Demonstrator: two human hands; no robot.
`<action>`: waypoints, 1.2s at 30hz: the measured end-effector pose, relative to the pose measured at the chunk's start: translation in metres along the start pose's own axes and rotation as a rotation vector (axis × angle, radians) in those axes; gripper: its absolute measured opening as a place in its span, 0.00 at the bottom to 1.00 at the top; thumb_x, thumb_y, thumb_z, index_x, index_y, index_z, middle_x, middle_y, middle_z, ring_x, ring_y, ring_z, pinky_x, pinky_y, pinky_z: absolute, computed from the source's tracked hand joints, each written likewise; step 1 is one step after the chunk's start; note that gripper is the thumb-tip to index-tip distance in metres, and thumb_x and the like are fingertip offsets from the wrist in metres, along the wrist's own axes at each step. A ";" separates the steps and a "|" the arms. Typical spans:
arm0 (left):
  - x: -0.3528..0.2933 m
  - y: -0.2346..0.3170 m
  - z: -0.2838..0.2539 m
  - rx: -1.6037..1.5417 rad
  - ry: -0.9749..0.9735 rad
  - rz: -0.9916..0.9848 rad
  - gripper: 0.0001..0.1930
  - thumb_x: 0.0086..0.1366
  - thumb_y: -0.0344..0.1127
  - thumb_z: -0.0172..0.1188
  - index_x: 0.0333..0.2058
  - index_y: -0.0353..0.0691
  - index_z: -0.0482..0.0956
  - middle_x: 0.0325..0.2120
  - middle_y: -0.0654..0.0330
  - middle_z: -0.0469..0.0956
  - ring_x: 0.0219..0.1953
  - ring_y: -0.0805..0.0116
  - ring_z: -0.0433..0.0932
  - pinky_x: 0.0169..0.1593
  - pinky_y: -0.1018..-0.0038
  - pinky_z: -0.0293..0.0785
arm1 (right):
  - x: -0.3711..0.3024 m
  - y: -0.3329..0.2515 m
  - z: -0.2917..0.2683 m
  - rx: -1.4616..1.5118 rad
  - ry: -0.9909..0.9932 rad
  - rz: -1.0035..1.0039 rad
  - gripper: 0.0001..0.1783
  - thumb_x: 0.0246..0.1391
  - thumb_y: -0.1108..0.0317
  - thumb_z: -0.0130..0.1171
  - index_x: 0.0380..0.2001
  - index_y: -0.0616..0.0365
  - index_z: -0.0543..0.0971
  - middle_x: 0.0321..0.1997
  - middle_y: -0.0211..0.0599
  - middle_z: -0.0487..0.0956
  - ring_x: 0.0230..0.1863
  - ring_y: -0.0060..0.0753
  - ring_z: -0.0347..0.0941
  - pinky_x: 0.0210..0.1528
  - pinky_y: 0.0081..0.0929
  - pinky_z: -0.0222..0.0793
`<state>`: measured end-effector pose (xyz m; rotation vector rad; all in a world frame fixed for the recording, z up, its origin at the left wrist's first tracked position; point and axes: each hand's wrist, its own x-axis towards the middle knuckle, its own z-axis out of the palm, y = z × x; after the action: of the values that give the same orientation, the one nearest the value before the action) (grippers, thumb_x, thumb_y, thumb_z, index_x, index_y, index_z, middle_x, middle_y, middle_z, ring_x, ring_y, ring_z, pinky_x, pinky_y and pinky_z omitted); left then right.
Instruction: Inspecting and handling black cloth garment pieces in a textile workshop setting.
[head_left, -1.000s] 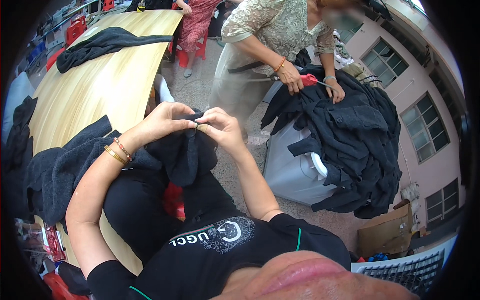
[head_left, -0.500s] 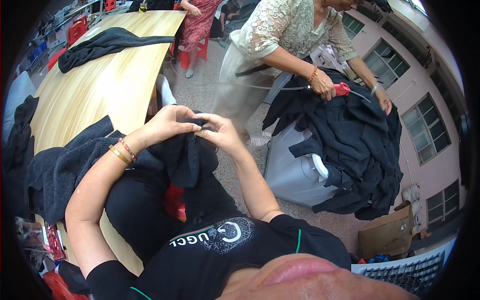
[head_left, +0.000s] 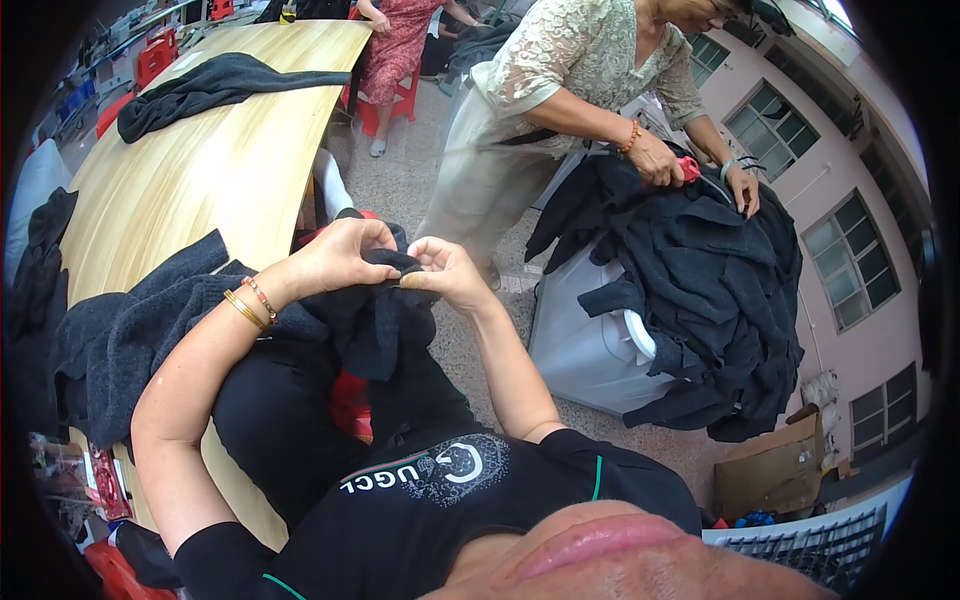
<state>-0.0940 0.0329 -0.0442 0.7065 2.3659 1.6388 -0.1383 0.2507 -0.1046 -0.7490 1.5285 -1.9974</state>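
Observation:
A dark grey knitted garment (head_left: 375, 325) hangs from my fingers over my lap. My left hand (head_left: 345, 255) pinches its upper edge between thumb and fingers. Close by on the right, my right hand (head_left: 447, 272) grips the same edge with the thumb pressed against the fingers. A short stretch of cloth lies between the two hands. More dark grey knitwear (head_left: 150, 330) is bunched on the table's near end, beside my left forearm. Whether it joins the piece I hold I cannot tell.
Another grey knit (head_left: 215, 88) lies across the wooden table (head_left: 200, 170). At right, a co-worker holds a red-handled air gun (head_left: 688, 168) over dark garments (head_left: 710, 290) heaped on a grey plastic bin (head_left: 580, 340). A cardboard box (head_left: 765, 465) stands beyond, and another person sits behind.
My hands have drawn slightly apart, showing more of the garment's edge between them. The co-worker's hands and the air gun have shifted a little over the heap.

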 end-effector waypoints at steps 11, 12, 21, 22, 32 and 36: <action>-0.002 -0.003 -0.004 0.089 -0.059 -0.012 0.11 0.56 0.25 0.65 0.37 0.34 0.76 0.30 0.67 0.77 0.31 0.83 0.73 0.36 0.83 0.71 | -0.005 0.004 0.008 0.061 0.015 -0.024 0.12 0.46 0.80 0.65 0.35 0.61 0.75 0.33 0.31 0.79 0.33 0.18 0.76 0.37 0.14 0.71; -0.001 -0.006 -0.003 -0.054 -0.066 0.020 0.11 0.56 0.26 0.65 0.38 0.34 0.76 0.30 0.67 0.77 0.32 0.83 0.73 0.36 0.83 0.71 | -0.005 0.005 0.008 0.061 0.011 -0.023 0.12 0.46 0.80 0.65 0.35 0.61 0.75 0.33 0.31 0.79 0.33 0.18 0.76 0.37 0.14 0.71; -0.005 -0.001 -0.005 0.070 0.042 0.032 0.11 0.57 0.28 0.66 0.37 0.32 0.76 0.30 0.66 0.77 0.35 0.81 0.74 0.39 0.82 0.71 | -0.001 0.012 0.014 0.126 0.158 -0.116 0.10 0.51 0.77 0.63 0.37 0.61 0.75 0.35 0.32 0.79 0.34 0.18 0.75 0.37 0.13 0.71; 0.000 -0.003 -0.003 0.068 0.047 0.029 0.11 0.57 0.28 0.66 0.37 0.32 0.76 0.30 0.66 0.77 0.35 0.81 0.74 0.39 0.82 0.71 | -0.003 0.011 0.012 0.126 0.154 -0.113 0.10 0.51 0.77 0.63 0.37 0.61 0.75 0.35 0.32 0.79 0.34 0.18 0.75 0.37 0.13 0.71; -0.002 -0.016 -0.003 0.268 0.127 0.137 0.12 0.55 0.33 0.65 0.35 0.31 0.79 0.28 0.58 0.81 0.33 0.76 0.77 0.39 0.78 0.74 | -0.006 0.017 0.015 0.134 0.187 -0.147 0.09 0.53 0.77 0.61 0.37 0.61 0.74 0.37 0.35 0.79 0.36 0.19 0.76 0.39 0.15 0.73; -0.004 -0.015 -0.007 0.307 0.119 0.102 0.12 0.55 0.33 0.65 0.34 0.31 0.79 0.26 0.58 0.80 0.31 0.77 0.77 0.37 0.78 0.73 | -0.001 0.018 0.014 0.141 0.134 -0.135 0.09 0.53 0.77 0.61 0.37 0.61 0.74 0.38 0.35 0.79 0.36 0.19 0.76 0.40 0.15 0.73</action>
<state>-0.0970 0.0210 -0.0558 0.8149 2.7454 1.4025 -0.1268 0.2380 -0.1194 -0.6895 1.4252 -2.2695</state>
